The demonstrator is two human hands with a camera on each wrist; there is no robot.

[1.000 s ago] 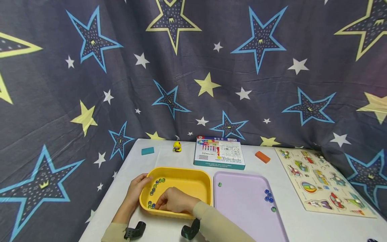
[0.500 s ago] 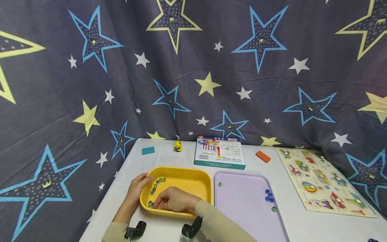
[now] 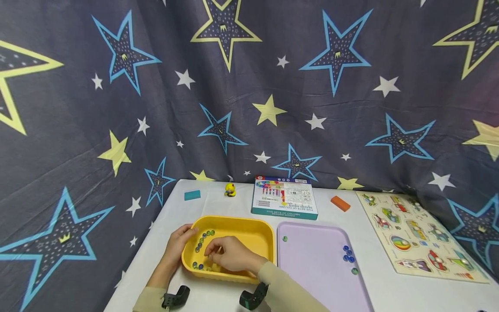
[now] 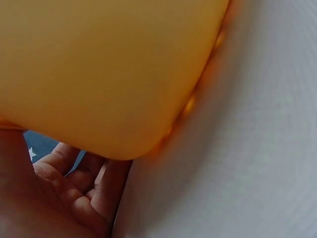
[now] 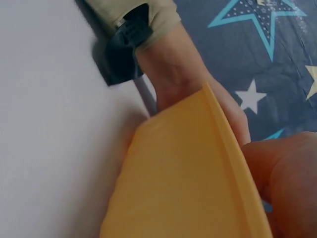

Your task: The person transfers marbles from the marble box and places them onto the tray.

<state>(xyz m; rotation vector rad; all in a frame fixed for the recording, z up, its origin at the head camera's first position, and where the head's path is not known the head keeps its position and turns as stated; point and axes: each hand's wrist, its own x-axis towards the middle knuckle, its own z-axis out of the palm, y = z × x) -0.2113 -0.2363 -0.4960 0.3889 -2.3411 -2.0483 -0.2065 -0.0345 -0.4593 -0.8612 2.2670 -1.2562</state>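
In the head view, a yellow plastic tub (image 3: 249, 234) stands at the front of the table. Inside, several green and blue marbles (image 3: 200, 244) form a curved line along its left side, with a few more (image 3: 198, 266) by the near left corner. My left hand (image 3: 176, 247) grips the tub's left rim; the left wrist view shows its fingers (image 4: 62, 156) bent beside the tub's corner. My right hand (image 3: 234, 255) hovers over the tub's near part, thumb and index finger curved and slightly apart, no marble showing between them. The tub's wall partly hides it in the right wrist view.
Right of the tub lies a lilac tray (image 3: 312, 260) with blue marbles (image 3: 348, 254) and green ones. Farther back are a teal block (image 3: 192, 195), a yellow toy figure (image 3: 230, 189), a flat game box (image 3: 284, 199) and an orange block (image 3: 340, 203). A picture puzzle board (image 3: 421, 238) lies far right.
My right hand has lifted from the marbles at the near left corner and moved slightly right and back, its fingers loosening. My left hand stays on the rim.
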